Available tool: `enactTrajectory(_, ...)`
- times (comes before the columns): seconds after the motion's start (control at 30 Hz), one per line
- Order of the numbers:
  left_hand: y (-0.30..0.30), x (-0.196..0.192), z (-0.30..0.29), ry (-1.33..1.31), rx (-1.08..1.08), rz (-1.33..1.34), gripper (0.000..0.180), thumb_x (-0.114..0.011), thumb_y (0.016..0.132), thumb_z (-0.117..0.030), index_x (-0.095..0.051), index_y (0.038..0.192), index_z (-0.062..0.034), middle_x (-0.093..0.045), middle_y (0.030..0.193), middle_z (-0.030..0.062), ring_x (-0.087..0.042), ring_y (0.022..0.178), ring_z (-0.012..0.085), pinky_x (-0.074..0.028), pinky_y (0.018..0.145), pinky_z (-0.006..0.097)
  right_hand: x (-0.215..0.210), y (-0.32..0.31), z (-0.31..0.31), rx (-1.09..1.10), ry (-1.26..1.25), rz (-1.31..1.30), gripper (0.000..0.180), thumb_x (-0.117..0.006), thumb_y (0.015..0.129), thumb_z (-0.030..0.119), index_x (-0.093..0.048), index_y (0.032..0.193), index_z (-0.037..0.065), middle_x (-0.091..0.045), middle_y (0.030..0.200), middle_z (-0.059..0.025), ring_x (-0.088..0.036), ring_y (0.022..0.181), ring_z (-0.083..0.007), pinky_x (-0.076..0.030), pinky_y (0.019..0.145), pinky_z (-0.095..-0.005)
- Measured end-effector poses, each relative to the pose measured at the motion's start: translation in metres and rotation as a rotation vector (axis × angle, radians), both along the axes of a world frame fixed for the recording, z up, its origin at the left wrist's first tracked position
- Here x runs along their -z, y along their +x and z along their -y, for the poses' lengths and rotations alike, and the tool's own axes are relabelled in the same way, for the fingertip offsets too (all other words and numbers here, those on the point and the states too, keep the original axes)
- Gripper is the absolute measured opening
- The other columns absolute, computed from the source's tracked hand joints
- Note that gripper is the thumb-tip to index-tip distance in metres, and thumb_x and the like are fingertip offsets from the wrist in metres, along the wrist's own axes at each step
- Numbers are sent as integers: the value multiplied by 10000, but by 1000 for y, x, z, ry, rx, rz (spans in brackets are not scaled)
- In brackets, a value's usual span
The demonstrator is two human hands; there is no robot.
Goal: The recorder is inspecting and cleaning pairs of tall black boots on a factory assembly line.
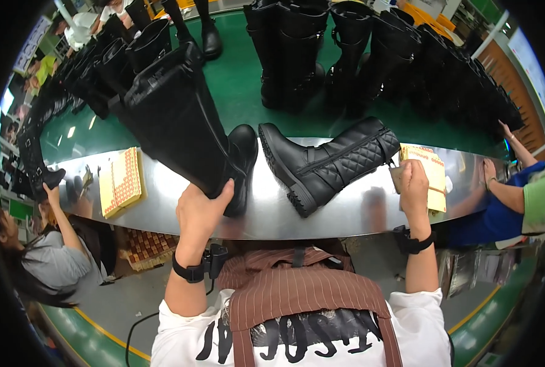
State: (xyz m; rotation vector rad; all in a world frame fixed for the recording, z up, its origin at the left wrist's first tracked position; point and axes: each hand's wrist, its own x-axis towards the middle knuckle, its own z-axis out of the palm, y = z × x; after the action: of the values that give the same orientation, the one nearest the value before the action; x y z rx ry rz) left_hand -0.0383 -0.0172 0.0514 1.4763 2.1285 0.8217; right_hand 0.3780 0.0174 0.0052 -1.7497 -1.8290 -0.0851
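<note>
My left hand (200, 211) is wrapped round the lower back of a tall black boot (177, 116), whose shaft leans up to the left and whose toe points to the right. Just right of it, a shorter black boot (333, 162) with a quilted shaft, straps and a side zip lies on its side on the metal tabletop (272, 226), its lugged sole facing left. My right hand (414, 183) is closed beside the top of this boot. Pinched in its fingers is a small flat greyish-brown piece (397, 178), whose kind I cannot make out.
A stack of yellow printed sheets (434, 177) lies beside my right hand, another yellow stack (122, 182) to the left. Several black boots (291, 55) stand along the green belt (236, 79). Co-workers sit close on both sides, one handling a boot (35, 153) at the left.
</note>
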Motion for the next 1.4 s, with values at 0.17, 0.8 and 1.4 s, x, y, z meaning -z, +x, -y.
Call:
enactTrajectory(0.17,-6,1,16,-71,48,20,566,-713,761,-522,-694,956,9,-705,856,207,-676,861,385,-517,776,409,-19,-73,-14,-165,-319,-651,296,-431,1008,268,-567,931,17,-568,746,-55,-527,677,-151,-436,611,-318)
enactTrajectory(0.8,80,69,3,710,757,-324,462,-772,714,-311,-674,1138,-156,-628,1191,92,-600,1090,297,-543,840,352,-50,-179,-75,-679,-318,-32,301,-686,840,249,-572,819,-29,-590,685,-210,-603,669,-403,-462,582,-407)
enactTrajectory(1.4,81,65,2,675,768,-310,459,-776,715,-318,-676,1139,-174,-623,1197,78,-591,1102,287,-546,824,346,-44,-191,-63,-486,-191,-87,338,-672,824,325,-612,868,-4,-633,705,-217,-627,712,-418,-498,609,-451)
